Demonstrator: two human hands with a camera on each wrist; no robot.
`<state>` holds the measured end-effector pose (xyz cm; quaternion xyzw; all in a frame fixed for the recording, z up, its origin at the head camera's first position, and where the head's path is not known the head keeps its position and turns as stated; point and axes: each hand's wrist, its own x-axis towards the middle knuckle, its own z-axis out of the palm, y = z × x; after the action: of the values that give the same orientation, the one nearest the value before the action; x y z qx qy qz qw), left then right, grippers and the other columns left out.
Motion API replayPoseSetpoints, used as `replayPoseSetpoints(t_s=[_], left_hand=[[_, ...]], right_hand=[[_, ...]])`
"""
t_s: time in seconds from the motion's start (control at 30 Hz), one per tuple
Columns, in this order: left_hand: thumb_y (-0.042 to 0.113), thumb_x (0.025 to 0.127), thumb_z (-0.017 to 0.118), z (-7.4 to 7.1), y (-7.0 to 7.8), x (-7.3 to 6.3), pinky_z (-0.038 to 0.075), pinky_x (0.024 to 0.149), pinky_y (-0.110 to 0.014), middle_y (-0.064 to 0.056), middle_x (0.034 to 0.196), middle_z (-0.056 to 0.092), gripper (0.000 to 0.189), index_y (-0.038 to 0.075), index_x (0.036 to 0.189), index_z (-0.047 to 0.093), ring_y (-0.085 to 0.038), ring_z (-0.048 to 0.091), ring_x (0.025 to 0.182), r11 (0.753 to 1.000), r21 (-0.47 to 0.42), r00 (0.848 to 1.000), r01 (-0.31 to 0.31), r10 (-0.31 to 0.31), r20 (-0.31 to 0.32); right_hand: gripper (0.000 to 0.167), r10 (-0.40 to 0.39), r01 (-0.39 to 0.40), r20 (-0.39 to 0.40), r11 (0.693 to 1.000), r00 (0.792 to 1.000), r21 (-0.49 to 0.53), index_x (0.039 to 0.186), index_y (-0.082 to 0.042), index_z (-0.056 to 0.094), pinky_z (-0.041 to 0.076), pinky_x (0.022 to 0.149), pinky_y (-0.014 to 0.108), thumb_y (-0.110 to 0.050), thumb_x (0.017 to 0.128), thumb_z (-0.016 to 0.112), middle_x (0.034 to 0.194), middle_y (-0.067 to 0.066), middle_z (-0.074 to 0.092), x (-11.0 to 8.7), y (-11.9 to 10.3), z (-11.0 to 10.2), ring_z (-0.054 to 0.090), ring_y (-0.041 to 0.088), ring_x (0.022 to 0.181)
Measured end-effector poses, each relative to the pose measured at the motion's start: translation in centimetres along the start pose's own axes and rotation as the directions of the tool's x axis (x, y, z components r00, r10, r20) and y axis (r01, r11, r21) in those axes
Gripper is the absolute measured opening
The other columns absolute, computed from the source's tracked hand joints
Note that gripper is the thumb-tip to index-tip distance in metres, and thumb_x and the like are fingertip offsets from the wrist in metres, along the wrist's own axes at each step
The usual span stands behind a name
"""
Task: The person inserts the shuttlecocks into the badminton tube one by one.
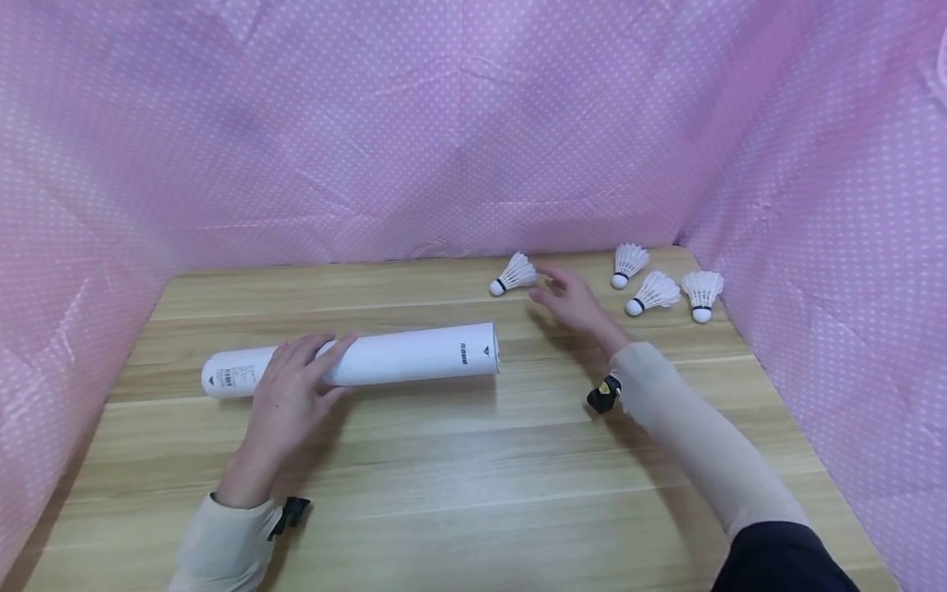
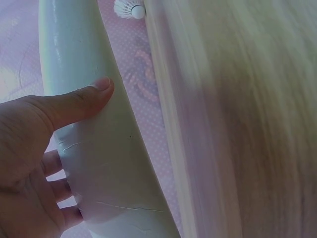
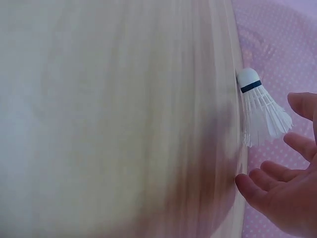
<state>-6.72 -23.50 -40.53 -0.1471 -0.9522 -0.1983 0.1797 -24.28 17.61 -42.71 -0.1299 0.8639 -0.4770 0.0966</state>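
Note:
My left hand grips a long white shuttlecock tube around its left half, and the tube lies nearly level over the table. In the left wrist view the thumb presses along the tube while the other fingers curl behind it. Beside a white feather shuttlecock near the table's back edge is my right hand, fingers spread and holding nothing. The right wrist view shows those fingertips close to the feather skirt of the shuttlecock, whose cork end points away and carries a dark band.
Several more shuttlecocks lie at the back right of the wooden table, among them one at the back, one lying sideways and one near the right edge. Pink dotted cloth hangs behind and along both sides.

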Motion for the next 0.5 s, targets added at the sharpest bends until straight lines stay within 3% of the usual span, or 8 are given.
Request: replayPoseSetpoints(t_s=[0.5], left_hand=[[0.005,0.065,0.093,-0.1,0.1,0.1,0.026,0.117,-0.059,-0.02,0.132,0.059,0.082,0.018,0.139,0.061,-0.044,0.051,0.123,1.0,0.011,1.0,-0.002,0.002,-0.003]], right_hand=[[0.057,-0.082,0.085,0.057,0.994,0.995,-0.061,0.15,-0.009,0.046,0.035,0.114,0.053,-0.023,0.098,0.067,0.155,0.015,0.04,-3.1,-0.7,1.1,0.041,0.038,0.14]])
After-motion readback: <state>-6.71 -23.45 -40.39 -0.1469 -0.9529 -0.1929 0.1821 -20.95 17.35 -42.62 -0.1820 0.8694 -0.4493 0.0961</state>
